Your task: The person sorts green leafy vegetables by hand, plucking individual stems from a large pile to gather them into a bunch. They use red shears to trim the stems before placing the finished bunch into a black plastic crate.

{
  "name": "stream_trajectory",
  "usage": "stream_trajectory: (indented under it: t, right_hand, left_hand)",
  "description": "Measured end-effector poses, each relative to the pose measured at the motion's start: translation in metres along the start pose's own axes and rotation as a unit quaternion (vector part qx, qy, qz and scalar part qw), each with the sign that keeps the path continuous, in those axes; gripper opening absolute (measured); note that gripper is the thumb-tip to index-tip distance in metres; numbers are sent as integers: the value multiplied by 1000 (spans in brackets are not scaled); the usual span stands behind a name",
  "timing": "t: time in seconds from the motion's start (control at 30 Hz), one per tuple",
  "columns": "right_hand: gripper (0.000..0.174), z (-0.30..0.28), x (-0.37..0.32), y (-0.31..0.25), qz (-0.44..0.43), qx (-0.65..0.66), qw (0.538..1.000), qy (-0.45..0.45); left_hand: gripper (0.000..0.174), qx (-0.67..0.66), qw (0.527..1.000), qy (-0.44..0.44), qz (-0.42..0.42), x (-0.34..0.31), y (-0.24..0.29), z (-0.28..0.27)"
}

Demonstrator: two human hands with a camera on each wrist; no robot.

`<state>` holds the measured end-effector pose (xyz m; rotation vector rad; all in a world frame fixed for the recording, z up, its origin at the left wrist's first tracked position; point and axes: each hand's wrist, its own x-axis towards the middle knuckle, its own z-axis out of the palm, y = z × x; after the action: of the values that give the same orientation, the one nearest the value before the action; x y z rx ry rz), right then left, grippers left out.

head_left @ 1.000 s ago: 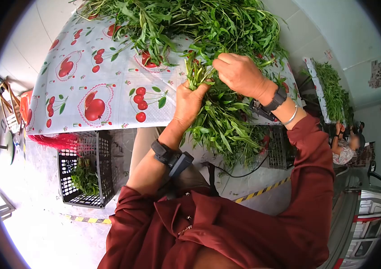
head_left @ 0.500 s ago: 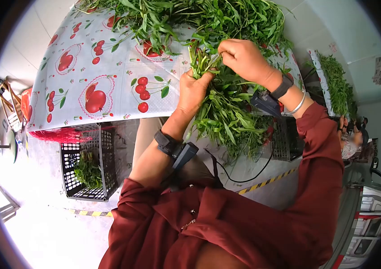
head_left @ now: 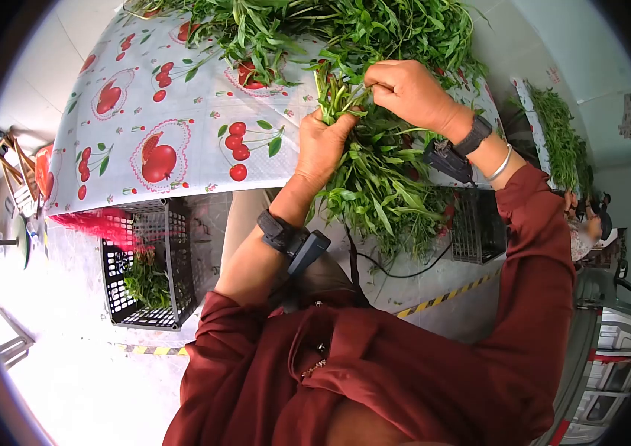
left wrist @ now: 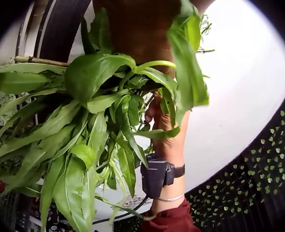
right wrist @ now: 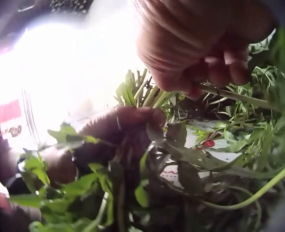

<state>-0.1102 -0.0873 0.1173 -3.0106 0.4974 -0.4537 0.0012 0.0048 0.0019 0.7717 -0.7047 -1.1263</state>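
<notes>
My left hand (head_left: 321, 149) grips a bunch of leafy greens (head_left: 379, 197) around its stems, thumb uppermost. The stem ends (head_left: 336, 97) poke up above the fist, and the long leaves hang over the table's front edge. Just right of those ends is my right hand (head_left: 413, 93), fingers curled, pinching a thin stem (right wrist: 239, 96) that runs off to the right in the right wrist view. Broad leaves (left wrist: 75, 145) fill much of the left wrist view and partly hide the right hand beyond them.
A large heap of greens (head_left: 397, 33) covers the back of the table's fruit-print cloth (head_left: 196, 160). Below the edge stand a black crate (head_left: 169, 256) holding greens, with pink strands (head_left: 104, 223) above it, and another crate (head_left: 477, 230). Someone (head_left: 579, 230) works at a second table of greens (head_left: 562, 137).
The right hand has shifted slightly up and right beside the stem ends. The left hand keeps its grip on the bunch. The whole head view has drifted a little.
</notes>
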Motion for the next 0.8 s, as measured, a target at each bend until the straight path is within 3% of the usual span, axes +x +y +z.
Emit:
stream_trajectory:
  t: [0.07,0.3,0.4,0.43,0.47,0.53,0.63,0.67,0.7,0.8]
  right_hand:
    - [8,-2,0,-2,95,55,994,-22]
    - [11,7,0,4,166,147,975,-24]
    - [10,7,1,6,165,118,979,-30]
    - [8,6,1,14,60,-22,998,20]
    - [7,5,1,24,-47,-161,983,70]
    - [4,-25,-1,51,6,-160,981,110]
    - [9,-48,-7,55,50,-158,982,88]
    - [13,-50,-9,45,157,-27,986,47]
    - [17,-50,-10,38,258,106,960,7]
    - [21,-42,-9,27,248,199,948,12]
  left_hand:
    - [15,-10,1000,-5,-7,0,0,1]
    - [13,-27,999,4,-29,0,2,2]
    - [13,-27,999,5,-18,1,1,2]
    - [12,-24,1000,3,-5,0,0,2]
    - [12,-23,1000,2,-6,-1,1,2]
    - [13,58,998,-3,11,-4,4,-2]
    - [14,11,1000,5,-8,-1,2,-1]
    - [14,13,1000,11,-14,-1,2,0]
    - [14,-16,1000,9,-20,0,1,1]
    - [14,-25,1000,10,-12,1,-1,1]
